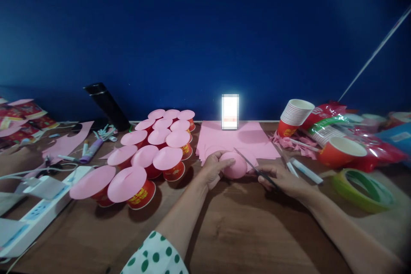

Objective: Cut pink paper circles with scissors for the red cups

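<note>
My left hand (212, 170) is closed on a round pink paper disc (235, 166), thumb on top of it near its left edge. My right hand (284, 180) grips dark scissors (260, 173), their thin blades slanting up and left over the disc's right edge. How far the blades are apart cannot be made out. Behind both hands lies a stack of pink paper sheets (231, 139), with round paper shapes at its front edge. To the left, several red paper cups (143, 195) stand upside down in rows, each topped with a pink disc (127, 184).
A lit phone (230, 112) stands against the blue wall. At right are stacked cups (293, 117), a lying cup (342, 152), green tape (362, 190) and a marker (306, 171). A power strip (41, 207), a black bottle (107, 105) and another person's hand (19, 160) are left.
</note>
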`<move>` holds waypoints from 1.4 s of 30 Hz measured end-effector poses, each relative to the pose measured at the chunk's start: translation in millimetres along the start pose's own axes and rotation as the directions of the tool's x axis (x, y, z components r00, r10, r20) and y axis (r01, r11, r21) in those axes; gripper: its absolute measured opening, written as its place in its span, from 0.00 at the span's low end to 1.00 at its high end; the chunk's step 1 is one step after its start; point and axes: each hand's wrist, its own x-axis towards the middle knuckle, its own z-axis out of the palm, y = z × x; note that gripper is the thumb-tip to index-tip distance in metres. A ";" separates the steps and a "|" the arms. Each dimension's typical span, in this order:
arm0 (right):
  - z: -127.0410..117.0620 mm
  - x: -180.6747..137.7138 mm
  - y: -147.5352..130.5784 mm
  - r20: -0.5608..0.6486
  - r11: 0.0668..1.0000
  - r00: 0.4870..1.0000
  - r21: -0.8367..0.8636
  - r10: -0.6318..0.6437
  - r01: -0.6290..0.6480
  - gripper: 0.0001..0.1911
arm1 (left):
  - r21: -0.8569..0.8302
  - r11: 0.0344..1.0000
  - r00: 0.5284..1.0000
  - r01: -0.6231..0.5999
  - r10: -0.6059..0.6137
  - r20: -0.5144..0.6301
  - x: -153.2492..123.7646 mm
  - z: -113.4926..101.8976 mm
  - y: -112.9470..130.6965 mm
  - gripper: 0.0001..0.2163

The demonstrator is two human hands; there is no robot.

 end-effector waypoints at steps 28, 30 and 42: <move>-2.7 1.8 6.3 0.014 0.999 1.000 -0.034 -0.010 0.010 0.23 | 0.017 1.000 1.000 0.001 -0.001 -0.022 0.0 -1.2 1.2 0.20; -2.5 1.6 5.8 0.018 0.999 1.000 -0.032 -0.007 0.008 0.23 | 0.020 1.000 1.000 -0.003 0.003 -0.021 -0.1 -1.7 1.3 0.20; -1.2 1.8 6.5 -0.010 1.000 1.000 -0.009 0.024 -0.024 0.23 | 0.014 1.000 1.000 -0.021 0.021 -0.023 -0.1 -2.8 3.2 0.20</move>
